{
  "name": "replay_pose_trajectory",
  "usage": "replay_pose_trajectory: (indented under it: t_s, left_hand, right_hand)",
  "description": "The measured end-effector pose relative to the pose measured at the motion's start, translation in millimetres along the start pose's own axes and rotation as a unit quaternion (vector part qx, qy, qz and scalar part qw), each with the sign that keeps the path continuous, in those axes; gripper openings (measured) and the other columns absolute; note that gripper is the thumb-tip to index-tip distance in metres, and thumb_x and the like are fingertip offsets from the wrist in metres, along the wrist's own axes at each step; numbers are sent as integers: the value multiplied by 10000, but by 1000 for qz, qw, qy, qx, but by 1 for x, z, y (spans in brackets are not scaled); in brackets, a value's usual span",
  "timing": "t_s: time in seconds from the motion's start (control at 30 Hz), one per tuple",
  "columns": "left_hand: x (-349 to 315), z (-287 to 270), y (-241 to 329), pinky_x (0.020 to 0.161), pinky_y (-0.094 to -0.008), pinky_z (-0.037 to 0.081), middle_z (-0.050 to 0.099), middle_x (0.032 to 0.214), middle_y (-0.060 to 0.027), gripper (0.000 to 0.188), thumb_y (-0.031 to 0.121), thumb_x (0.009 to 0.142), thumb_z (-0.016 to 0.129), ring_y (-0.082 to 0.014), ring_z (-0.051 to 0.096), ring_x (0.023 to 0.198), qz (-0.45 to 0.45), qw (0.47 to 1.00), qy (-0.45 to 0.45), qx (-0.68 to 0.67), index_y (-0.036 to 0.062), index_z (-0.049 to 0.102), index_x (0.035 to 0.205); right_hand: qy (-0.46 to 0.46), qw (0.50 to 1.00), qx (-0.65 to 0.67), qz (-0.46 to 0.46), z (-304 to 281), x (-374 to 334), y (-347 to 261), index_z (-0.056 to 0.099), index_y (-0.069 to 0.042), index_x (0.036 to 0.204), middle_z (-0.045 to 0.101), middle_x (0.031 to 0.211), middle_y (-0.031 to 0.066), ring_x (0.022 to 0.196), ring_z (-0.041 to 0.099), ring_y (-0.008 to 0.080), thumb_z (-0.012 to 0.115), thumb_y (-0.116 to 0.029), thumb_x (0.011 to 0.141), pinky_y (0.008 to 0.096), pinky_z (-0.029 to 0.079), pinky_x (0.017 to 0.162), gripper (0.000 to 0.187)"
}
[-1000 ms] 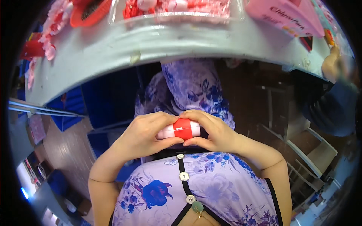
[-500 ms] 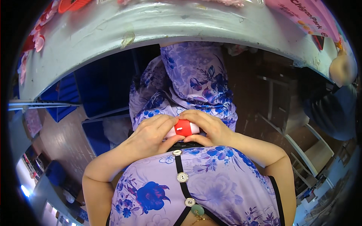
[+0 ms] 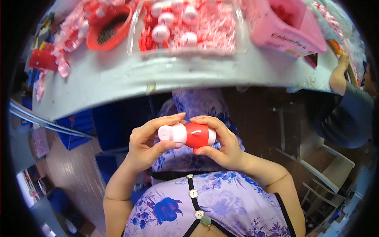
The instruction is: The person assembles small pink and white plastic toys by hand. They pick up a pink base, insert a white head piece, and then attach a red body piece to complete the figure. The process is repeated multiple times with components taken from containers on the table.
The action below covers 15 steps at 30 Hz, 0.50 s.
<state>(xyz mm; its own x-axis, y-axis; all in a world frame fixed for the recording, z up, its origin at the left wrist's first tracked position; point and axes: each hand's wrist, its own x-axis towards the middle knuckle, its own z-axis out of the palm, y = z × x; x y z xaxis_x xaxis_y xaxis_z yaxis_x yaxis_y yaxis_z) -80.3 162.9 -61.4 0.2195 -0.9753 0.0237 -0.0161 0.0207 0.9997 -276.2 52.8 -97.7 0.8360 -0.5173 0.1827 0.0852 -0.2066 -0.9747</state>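
A small toy pig (image 3: 198,135) with a pale pink head and a red body lies sideways between my hands, above my lap. My left hand (image 3: 142,146) is closed around the head end, thumb below and fingers above, and the round snout points left. Around the lower body my right hand (image 3: 229,148) is closed, its thumb pressing the near side. Part of the pink base shows between its fingers. A small white piece sticks out of the red body.
On the grey table (image 3: 118,75) stand a clear tray (image 3: 185,52) of pink and red parts, a red basket (image 3: 91,37) and a pink bin (image 3: 268,37). A co-worker's arm (image 3: 343,114) reaches in at right, near a wooden stool (image 3: 331,166). Blue crates (image 3: 77,128) stand below left.
Both hands have lifted the toy pig up from my lap, and its head now shows. My left hand has shifted left onto the head. The view has tilted toward the table.
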Motion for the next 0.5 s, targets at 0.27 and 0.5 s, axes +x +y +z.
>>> replay_pose_trajectory:
  t_s: [0.27, 0.5]
  left_hand:
    - [49, -20, 66, 846, -316, 520, 637, 1090, -172, 367, 189, 868, 680, -204, 620, 1009, 132, 990, -16, 56, -63, 587, 1118]
    - [112, -17, 101, 810, -252, 505, 646, 1021, -75, 345, 177, 911, 637, -123, 619, 927, 150, 987, 51, 7, -31, 575, 1178]
  right_hand:
    - [67, 989, 65, -115, -11, 53, -41, 452, 12, 1266, 546, 1230, 169, 1120, 560, 246, 738, -203, 818, 347, 431, 962, 573]
    - [48, 957, 282, -41, -28, 100, -59, 366, -17, 1334, 507, 1213, 102, 1080, 520, 135, 628, -140, 910, 276, 417, 936, 513]
